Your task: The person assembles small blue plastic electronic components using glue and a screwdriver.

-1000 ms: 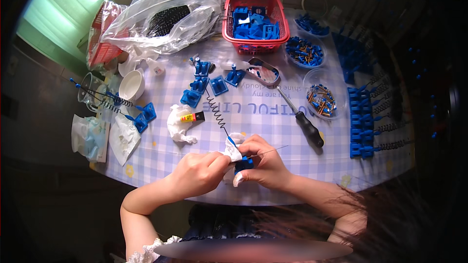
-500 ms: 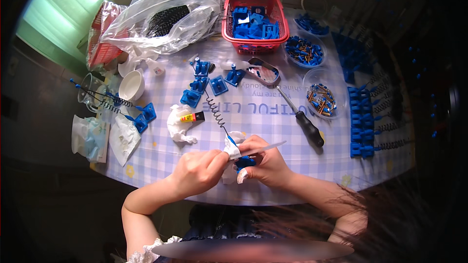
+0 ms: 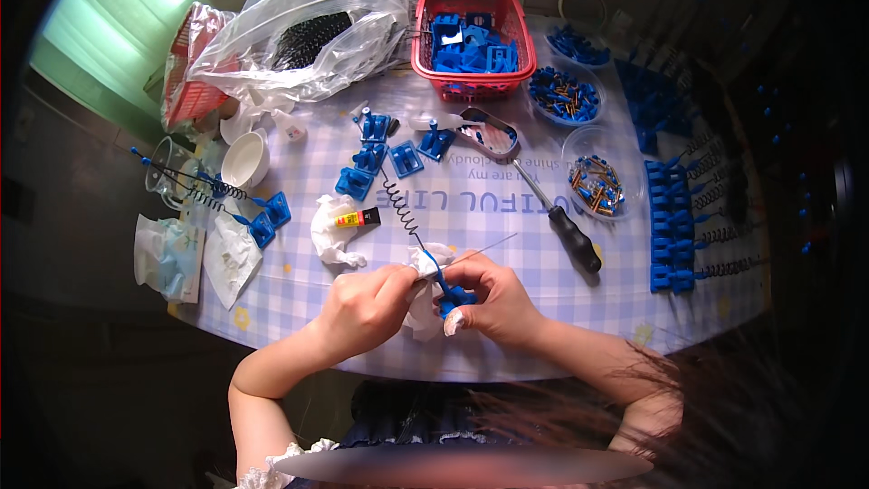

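Observation:
At the table's near edge my two hands work close together. My right hand [image 3: 498,303] grips a blue plastic part [image 3: 459,300], its fingers behind it and the thumb, wrapped in something white, in front. From this part a blue stem [image 3: 433,260] leads up to a black coil spring [image 3: 401,207] lying away from me. My left hand [image 3: 369,306] is closed, pinching at a crumpled white tissue [image 3: 423,310] beside the part. A thin flat blade [image 3: 493,245], seen edge-on, slants up to the right from the left fingertips; its near end is hidden.
Blue parts [image 3: 369,160] and a small yellow-and-black tube [image 3: 356,217] on tissue lie ahead. Farther back are a red basket [image 3: 475,83] and a clear plastic bag [image 3: 272,81]. Right: a black-handled screwdriver [image 3: 575,240], a bowl of small pieces [image 3: 638,183], a blue row with springs [image 3: 670,226].
The thin blade has turned from showing its flat face to edge-on and risen slightly. My left hand has shifted a little away from me; the blue stem shows more.

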A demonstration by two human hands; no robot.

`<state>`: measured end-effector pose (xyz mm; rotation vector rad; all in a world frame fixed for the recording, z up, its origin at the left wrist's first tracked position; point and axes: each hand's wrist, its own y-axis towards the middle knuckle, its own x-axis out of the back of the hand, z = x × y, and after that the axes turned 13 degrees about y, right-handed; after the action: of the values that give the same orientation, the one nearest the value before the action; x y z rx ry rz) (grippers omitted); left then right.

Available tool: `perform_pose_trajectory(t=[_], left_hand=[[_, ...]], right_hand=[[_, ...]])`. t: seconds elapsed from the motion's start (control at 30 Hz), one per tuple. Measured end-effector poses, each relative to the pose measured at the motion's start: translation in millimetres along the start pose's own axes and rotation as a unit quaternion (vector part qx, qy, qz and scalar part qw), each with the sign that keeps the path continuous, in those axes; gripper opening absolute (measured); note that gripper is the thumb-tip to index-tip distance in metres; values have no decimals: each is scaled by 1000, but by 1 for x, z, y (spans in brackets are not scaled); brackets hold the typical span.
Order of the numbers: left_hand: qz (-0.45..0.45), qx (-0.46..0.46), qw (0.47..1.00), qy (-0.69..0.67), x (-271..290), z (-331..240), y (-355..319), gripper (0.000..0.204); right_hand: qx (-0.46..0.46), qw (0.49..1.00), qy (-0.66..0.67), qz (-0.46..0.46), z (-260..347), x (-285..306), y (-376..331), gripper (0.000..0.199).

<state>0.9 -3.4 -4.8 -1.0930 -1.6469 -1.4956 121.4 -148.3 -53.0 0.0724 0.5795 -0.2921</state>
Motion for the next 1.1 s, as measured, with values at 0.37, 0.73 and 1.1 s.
perform_pose_trajectory(t=[0.37, 0.73, 1.1], left_hand=[[-3, -43, 998, 43, 4, -8, 1, 17], [6, -55, 992, 115, 4, -11, 3, 23], [-14, -60, 992, 112, 3, -6, 3, 20]], right_hand=[[44, 996, -72, 22, -3, 4, 0, 50], [57, 998, -22, 5, -4, 4, 0, 54], [35, 999, -10, 12, -2, 2, -1, 57]])
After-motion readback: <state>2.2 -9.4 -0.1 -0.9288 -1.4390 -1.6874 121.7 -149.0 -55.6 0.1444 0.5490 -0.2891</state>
